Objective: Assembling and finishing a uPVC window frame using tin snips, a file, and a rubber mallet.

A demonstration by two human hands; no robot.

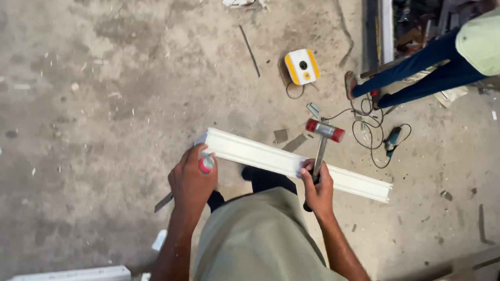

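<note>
Gripping a mallet [323, 137] by its handle, the right hand [318, 189] is closed tight and holds the red-capped head raised just above the white profile length [296, 164]. The left hand [192, 182] is closed too, wrapped around a small red-tipped tool [206, 164] and pressing down on the left end of the profile, where a thin metal blade [164, 202] sticks out below the wrist. The white piece lies slantwise across the person's front, above the concrete floor [91, 108].

By the look of it, the step in hand is tapping something home along the profile; a next strike would call for a steady left hand and a short, square blow.

Counted: one mallet, one profile in the hands, one more white length [59, 280] at the lower left edge. Further out sit one yellow-and-white device [302, 66], one small power tool [393, 140] with its tangled cable, and one other person's legs [421, 74] in blue trousers.
</note>
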